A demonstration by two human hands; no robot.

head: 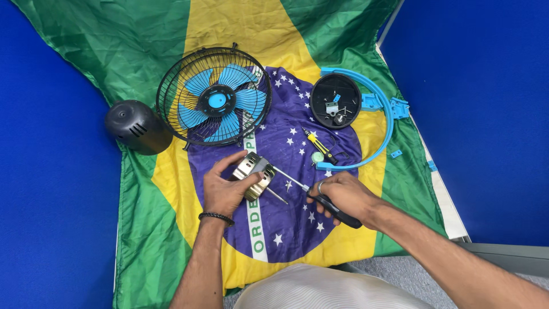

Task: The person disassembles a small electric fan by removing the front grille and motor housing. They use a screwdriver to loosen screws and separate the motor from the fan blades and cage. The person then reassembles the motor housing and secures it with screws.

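My left hand (225,187) grips a small silver metal motor block (255,170) with a thin shaft sticking out, held just above a green, yellow and blue flag cloth (148,229). A black-handled screwdriver (317,197) is clasped in my right hand (346,195); its metal tip touches the motor's right side. A ring sits on one right finger, and a dark bracelet circles my left wrist.
A black wire fan cage with blue blades (214,96) lies behind the hands. A black motor cover (135,127) sits to the left. A round black base (335,100), a curved blue bracket (384,112), a yellow screwdriver (316,144) and small parts lie at right.
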